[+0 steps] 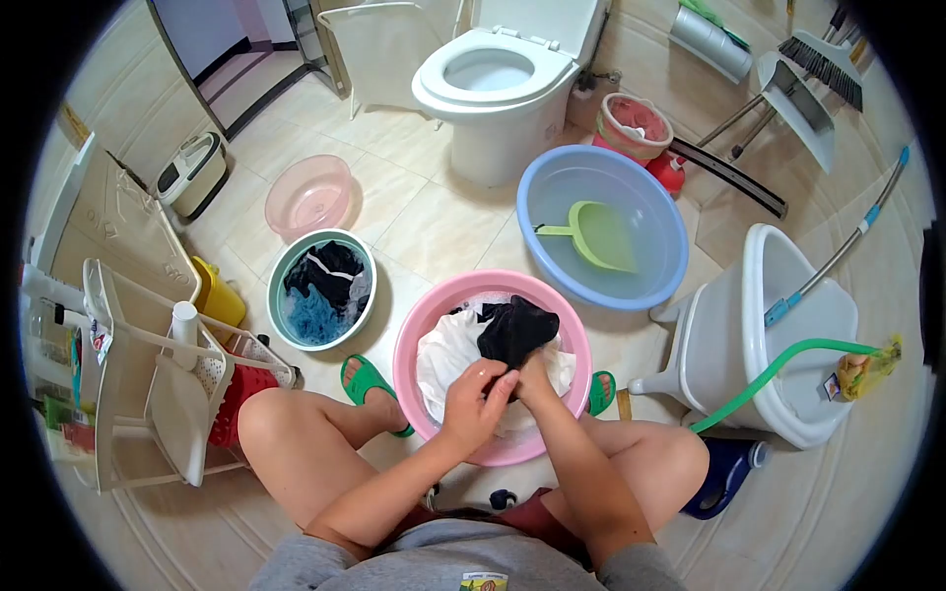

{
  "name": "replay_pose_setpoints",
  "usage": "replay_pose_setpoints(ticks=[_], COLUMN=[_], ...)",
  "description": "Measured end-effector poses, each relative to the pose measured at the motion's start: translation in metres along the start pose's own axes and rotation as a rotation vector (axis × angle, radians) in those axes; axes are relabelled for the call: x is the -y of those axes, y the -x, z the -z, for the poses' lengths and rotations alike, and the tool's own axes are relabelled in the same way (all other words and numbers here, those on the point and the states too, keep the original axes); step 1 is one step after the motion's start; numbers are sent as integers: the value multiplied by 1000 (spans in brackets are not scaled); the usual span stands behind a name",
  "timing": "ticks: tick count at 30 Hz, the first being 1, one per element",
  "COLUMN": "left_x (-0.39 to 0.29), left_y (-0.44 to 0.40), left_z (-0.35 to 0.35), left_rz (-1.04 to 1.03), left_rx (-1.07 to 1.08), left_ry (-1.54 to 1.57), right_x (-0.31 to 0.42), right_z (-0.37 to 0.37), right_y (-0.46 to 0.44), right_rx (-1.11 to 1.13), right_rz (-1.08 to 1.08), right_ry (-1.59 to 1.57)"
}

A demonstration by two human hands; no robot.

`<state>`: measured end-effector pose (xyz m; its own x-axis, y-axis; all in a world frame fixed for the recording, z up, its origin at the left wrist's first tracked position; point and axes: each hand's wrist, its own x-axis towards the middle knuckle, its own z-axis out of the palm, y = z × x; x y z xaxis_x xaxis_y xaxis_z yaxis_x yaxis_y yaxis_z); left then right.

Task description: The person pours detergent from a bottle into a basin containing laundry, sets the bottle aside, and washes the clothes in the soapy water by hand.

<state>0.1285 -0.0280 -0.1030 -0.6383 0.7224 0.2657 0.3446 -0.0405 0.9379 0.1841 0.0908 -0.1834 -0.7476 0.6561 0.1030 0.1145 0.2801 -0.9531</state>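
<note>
The black cloth is held over the pink basin, inside its right rim, apparently so that drips are caught above the white cloth. Its near edge is pinched by the right hand, probably for steadiness. It is supported by the left hand, whose fingers are covered, so their closure cannot be told. The basin is set between the feet, seemingly for easy reach, with the green-rimmed basin placed beyond its left rim.

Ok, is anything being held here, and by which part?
Yes, the black cloth, by its near edge, in the left hand. The right hand is partly hidden by the cloth, so its grip cannot be told.
</note>
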Motion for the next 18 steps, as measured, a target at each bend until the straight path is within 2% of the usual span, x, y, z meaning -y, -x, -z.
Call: replay_pose_setpoints(ticks=[2, 3, 5, 9, 11, 12, 15, 16, 17, 18], left_x=[8, 18, 28, 72, 75, 85, 100, 116, 140, 163], left_y=[-5, -10, -20, -22, -12, -5, -6, -8, -10, -13], left_z=[3, 6, 16, 30, 32, 29, 36, 42, 53, 65], left_rz=[172, 201, 287, 341, 311, 321, 400, 397, 394, 389], left_rx=[-46, -72, -103, -17, 281, 324, 385, 384, 215, 45], left_ry=[113, 102, 161, 356, -116, -144, -205, -204, -246, -288], right_x=[-24, -2, -43, 6, 34, 58, 90, 115, 128, 133], right_z=[-6, -2, -8, 18, 36, 41, 62, 72, 80, 86], right_y=[0, -3, -4, -12, -13, -11, -12, -12, -12, -13], right_rx=[-2, 35, 128, 251, 291, 221, 162, 51, -29, -105], right_rz=[-5, -252, -284, -405, -340, -314, -222, -174, -142, -147], right_ry=[147, 124, -70, -190, 65, -122, -28, -14, 20, -75])
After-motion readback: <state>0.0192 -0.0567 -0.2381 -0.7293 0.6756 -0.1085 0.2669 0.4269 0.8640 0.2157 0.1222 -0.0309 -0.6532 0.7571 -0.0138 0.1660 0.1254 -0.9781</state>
